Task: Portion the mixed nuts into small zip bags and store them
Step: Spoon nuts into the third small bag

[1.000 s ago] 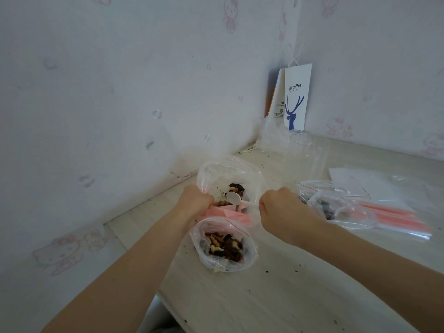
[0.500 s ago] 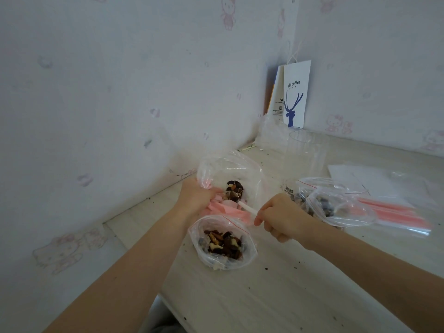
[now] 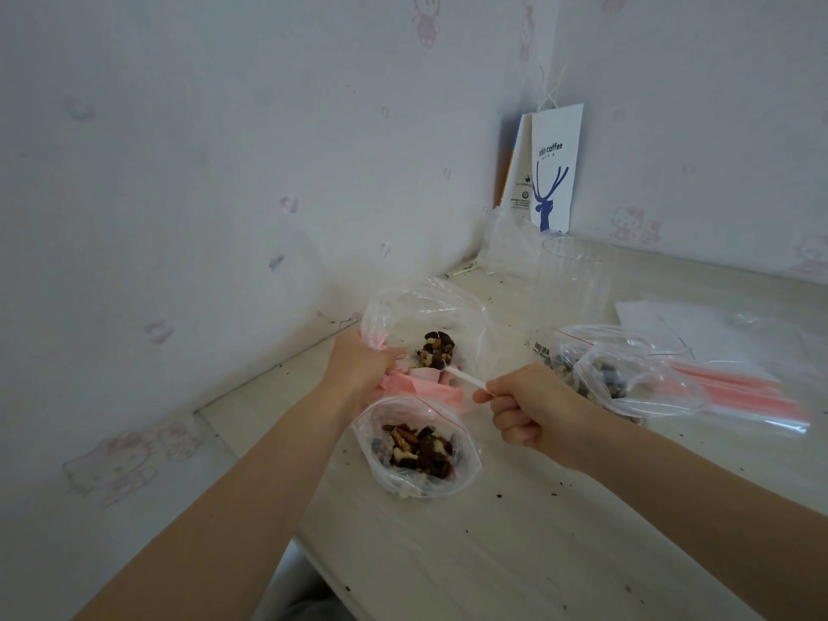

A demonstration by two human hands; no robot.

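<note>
A large clear bag [image 3: 466, 320] with a pink strip holds mixed nuts [image 3: 435, 349]. My left hand [image 3: 358, 367] grips its bunched rim on the left side. My right hand [image 3: 533, 407] pinches the handle of a white plastic spoon [image 3: 461, 376] whose bowl lies among those nuts. In front of the large bag stands a small open zip bag [image 3: 466, 454] with a heap of nuts inside. Another small zip bag [image 3: 645, 374] with nuts lies to the right of my right hand.
A stack of flat zip bags with pink strips [image 3: 743, 387] lies at the right. A clear plastic cup [image 3: 578, 271] and a white coffee paper bag [image 3: 553, 172] stand in the wall corner. Crumbs dot the pale table [image 3: 515, 553], whose left edge runs beside my left forearm.
My right hand has drawn back toward me and to the right, sliding along the spoon handle; the spoon's bowl has sunk from above the nuts into the pile. The left hand keeps its grip.
</note>
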